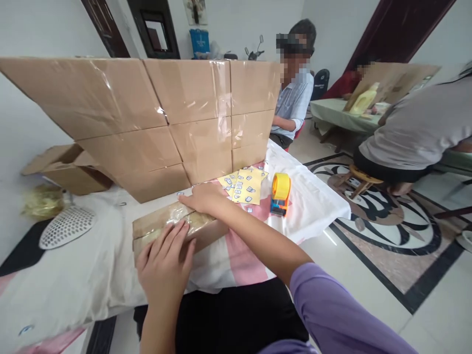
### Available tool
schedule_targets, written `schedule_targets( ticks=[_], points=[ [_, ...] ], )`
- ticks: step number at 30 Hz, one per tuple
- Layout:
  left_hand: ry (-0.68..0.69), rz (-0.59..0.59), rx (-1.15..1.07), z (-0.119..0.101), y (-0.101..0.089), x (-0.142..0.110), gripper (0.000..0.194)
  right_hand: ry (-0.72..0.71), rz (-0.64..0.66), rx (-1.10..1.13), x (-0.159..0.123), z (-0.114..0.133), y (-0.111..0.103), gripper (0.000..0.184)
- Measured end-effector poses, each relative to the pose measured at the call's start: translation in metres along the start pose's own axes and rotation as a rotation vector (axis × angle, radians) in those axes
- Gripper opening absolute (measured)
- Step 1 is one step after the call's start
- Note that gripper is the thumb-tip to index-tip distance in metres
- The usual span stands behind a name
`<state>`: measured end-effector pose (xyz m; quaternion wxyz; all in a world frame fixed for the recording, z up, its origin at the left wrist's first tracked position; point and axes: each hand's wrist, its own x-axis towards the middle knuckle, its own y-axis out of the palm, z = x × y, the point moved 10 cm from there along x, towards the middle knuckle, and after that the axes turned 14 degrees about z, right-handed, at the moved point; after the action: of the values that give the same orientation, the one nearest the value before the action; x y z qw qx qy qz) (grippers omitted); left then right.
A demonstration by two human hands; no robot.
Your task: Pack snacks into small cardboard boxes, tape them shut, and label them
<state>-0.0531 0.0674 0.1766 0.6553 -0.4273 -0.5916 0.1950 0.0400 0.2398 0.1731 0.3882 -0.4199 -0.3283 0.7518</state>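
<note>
A flat cardboard box (212,227) with clear tape across its top lies on the cloth-covered table in front of me. My left hand (165,260) rests on its near left part, fingers stretched over the top and thumb toward the front side. Across the far edge of the same box lies my right hand (204,199), its fingers extended to the left by the shiny tape; some of its fingertips are hidden. A tape dispenser (280,194) with a yellow roll stands to the right. Printed yellow sheets (248,187) lie just beyond my right hand.
Taped cardboard boxes (199,93) stand stacked as a wall behind the work area. At left are an open carton (79,172), a perforated white oval object (68,227) and a crumpled yellowish bundle (43,204). A person (295,98) sits beyond the table; others sit at right.
</note>
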Motion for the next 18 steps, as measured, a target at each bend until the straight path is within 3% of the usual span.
schedule_targets(
  ticks=[8, 14, 16, 18],
  points=[
    [0.016, -0.090, 0.053, -0.004, 0.003, -0.006, 0.046, 0.003, 0.027, 0.032, 0.000, -0.003, 0.000, 0.064],
    [0.041, -0.120, 0.066, -0.002, 0.003, -0.010, 0.052, -0.031, -0.143, 0.078, -0.008, -0.005, -0.006, 0.042],
    [0.054, -0.149, 0.084, -0.004, 0.001, -0.012, 0.054, -0.061, -0.180, 0.095, -0.012, -0.008, -0.007, 0.044],
    [0.056, -0.156, 0.095, -0.005, -0.001, -0.013, 0.057, -0.091, -0.302, 0.037, -0.020, -0.018, -0.024, 0.054]
  ],
)
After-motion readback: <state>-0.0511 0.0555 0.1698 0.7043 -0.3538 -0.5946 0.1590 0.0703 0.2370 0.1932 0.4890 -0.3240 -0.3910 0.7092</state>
